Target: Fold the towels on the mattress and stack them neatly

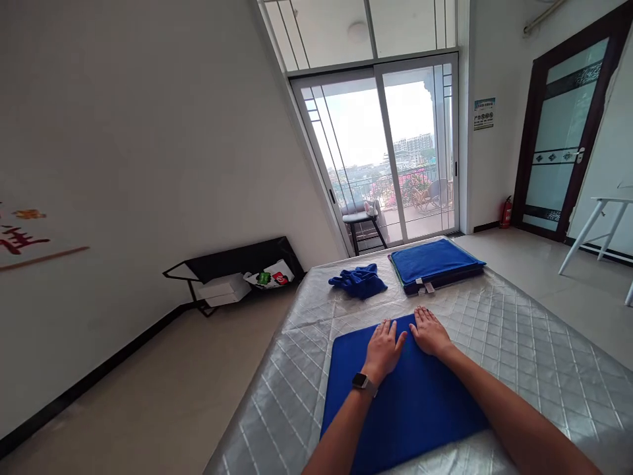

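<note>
A flat blue cloth [413, 402] lies spread on the quilted silver mattress [289, 369] in front of me. My left hand [384, 349] rests on its far part, fingers stretched out and thumb apart; a watch sits on that wrist. Beside it, my right hand [429, 330] lies flat across the cloth's far right corner, fingers out straight. Neither hand grips anything. Beyond them are a crumpled blue cloth [360, 282] and, to its right, a stack of folded blue cloths [438, 260] with white tags at the near edge.
A black rack [237, 260] holding a white box [225, 290] and a printed bag [271, 274] stands by the left wall. Sliding glass doors [380, 152] are at the back, near a dark stool [363, 227]. A white stool [593, 231] stands at the right.
</note>
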The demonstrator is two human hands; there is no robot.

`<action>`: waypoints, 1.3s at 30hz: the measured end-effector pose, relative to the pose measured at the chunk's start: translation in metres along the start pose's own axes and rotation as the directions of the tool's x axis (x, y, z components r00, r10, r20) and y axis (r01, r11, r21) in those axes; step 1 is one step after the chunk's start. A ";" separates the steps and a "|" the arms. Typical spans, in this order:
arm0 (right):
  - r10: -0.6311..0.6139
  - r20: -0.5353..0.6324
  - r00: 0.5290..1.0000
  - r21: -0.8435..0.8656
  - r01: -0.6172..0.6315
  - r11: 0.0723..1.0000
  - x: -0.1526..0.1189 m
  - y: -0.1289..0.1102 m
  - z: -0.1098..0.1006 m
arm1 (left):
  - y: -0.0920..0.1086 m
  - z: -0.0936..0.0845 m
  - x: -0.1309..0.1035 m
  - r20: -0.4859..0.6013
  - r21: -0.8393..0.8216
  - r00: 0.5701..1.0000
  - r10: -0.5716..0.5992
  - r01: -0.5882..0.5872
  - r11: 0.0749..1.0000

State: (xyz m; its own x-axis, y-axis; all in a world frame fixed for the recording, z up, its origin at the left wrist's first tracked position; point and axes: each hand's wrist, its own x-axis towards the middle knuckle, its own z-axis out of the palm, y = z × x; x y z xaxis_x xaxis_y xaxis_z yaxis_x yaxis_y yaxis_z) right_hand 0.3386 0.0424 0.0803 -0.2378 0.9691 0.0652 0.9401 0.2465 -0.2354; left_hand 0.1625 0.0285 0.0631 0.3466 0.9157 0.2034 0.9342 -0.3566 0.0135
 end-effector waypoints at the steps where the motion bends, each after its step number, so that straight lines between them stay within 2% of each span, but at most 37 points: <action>1: -0.014 -0.011 1.000 -0.010 0.014 1.000 0.001 0.002 0.003 | 0.017 0.006 0.012 -0.004 -0.010 0.999 0.051 -0.051 0.999; 4: -0.056 -0.030 0.998 -0.037 0.055 0.998 0.003 0.009 0.013 | 0.048 0.020 0.037 -0.010 -0.023 0.994 0.112 -0.112 0.993; 7: -0.064 -0.050 0.997 -0.039 0.062 0.997 0.006 0.013 0.019 | 0.042 0.026 0.036 -0.019 -0.021 0.996 0.085 -0.086 0.996; 9: -0.046 -0.052 0.998 -0.025 0.044 0.999 0.008 0.012 0.020 | 0.022 0.024 0.023 -0.020 -0.014 0.999 0.025 -0.025 1.000; 11: -0.025 -0.039 0.999 -0.007 0.025 1.000 0.008 0.011 0.019 | -0.008 0.021 0.005 -0.009 0.003 0.997 -0.075 0.075 0.997; 16: -0.010 -0.002 1.000 0.010 0.010 1.000 0.008 0.009 0.014 | -0.085 0.019 -0.036 0.000 0.083 0.954 -0.299 0.298 0.951; 19: 0.003 0.005 1.000 0.001 -0.003 1.000 0.008 0.010 0.014 | -0.107 0.022 -0.050 -0.051 0.089 0.934 -0.354 0.357 0.930; 21: 0.007 0.006 1.000 -0.013 -0.007 1.000 0.008 0.010 0.014 | -0.109 0.022 -0.053 -0.064 0.077 0.927 -0.370 0.374 0.924; 27: 0.008 0.034 0.999 -0.085 -0.005 0.996 0.012 0.010 0.009 | -0.101 0.018 -0.049 -0.072 0.038 0.918 -0.389 0.392 0.919; 31: -0.052 0.056 0.997 -0.091 0.057 0.994 0.023 0.012 0.006 | -0.100 0.017 -0.049 -0.067 0.030 0.914 -0.400 0.403 0.915; 34: -0.081 0.031 0.996 -0.097 0.084 0.992 0.028 0.011 0.008 | -0.099 0.016 -0.050 -0.050 0.018 0.910 -0.411 0.412 0.911; 39: -0.051 -0.015 0.999 -0.113 0.049 0.992 0.024 0.006 0.008 | -0.099 0.016 -0.050 -0.046 0.009 0.910 -0.413 0.414 0.910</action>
State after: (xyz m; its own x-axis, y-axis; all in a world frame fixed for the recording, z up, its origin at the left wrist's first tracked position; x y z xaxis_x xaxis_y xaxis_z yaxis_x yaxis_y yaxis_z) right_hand 0.3361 0.0672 0.0724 -0.2819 0.9551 0.0912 0.9489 0.2916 -0.1211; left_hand 0.0543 0.0207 0.0358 -0.0741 0.9717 0.2242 0.9946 0.0557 0.0876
